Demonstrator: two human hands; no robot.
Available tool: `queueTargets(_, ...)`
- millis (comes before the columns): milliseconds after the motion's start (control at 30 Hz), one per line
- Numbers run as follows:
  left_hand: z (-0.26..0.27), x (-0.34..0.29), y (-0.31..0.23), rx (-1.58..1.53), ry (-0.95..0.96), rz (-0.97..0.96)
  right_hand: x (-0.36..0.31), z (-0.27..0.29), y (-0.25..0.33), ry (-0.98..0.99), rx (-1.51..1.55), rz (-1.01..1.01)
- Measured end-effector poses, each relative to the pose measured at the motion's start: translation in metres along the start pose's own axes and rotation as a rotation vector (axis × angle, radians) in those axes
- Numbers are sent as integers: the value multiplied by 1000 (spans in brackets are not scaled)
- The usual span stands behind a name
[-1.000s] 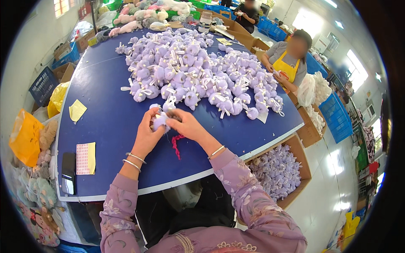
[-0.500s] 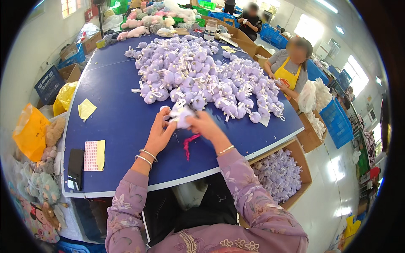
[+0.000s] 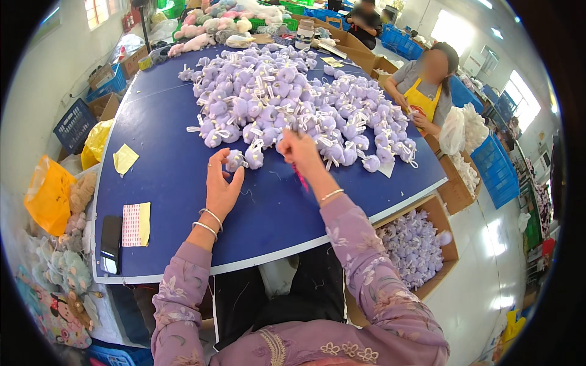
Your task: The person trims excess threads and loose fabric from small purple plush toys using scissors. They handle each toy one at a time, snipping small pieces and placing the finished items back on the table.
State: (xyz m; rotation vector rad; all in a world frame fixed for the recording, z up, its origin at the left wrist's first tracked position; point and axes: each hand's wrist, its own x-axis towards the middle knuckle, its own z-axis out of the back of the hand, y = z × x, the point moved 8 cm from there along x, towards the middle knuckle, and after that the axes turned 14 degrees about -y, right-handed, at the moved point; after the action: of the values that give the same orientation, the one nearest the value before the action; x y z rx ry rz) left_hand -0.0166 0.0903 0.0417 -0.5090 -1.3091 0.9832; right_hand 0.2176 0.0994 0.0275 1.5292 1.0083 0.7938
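Left edge of the blue worktop [image 3: 171,201]: black phone [image 3: 110,244], pink-dotted label sheet [image 3: 135,224]. Left hand [image 3: 221,186] pinches a small lilac plush toy with white ribbon [image 3: 235,160], resting on the worktop. Right hand [image 3: 299,149] is clenched at the pile's near edge; what it grips, can't tell. Big heap of lilac plush toys [image 3: 293,104] still on top, cardboard box [image 3: 415,244] at right part-filled, so I'd guess well short of halfway.

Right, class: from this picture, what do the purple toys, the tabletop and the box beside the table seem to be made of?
Purple toys: soft plush fabric, judging by the fuzzy, rounded, matt look; the white ribbons look woven. Tabletop: smooth, hard blue board with a slight sheen and white edge lines, probably painted or laminated. Box: plain brown cardboard, shown by its thin, dull, folded flaps.
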Motion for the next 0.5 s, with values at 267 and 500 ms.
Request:
queueTargets(267, -66, 32, -15, 572, 143, -396, 7, 3, -24, -19, -273, 319)
queueTargets(500, -126, 54, -2, 635, 429, -330, 23, 20, -28, -87, -275, 312)
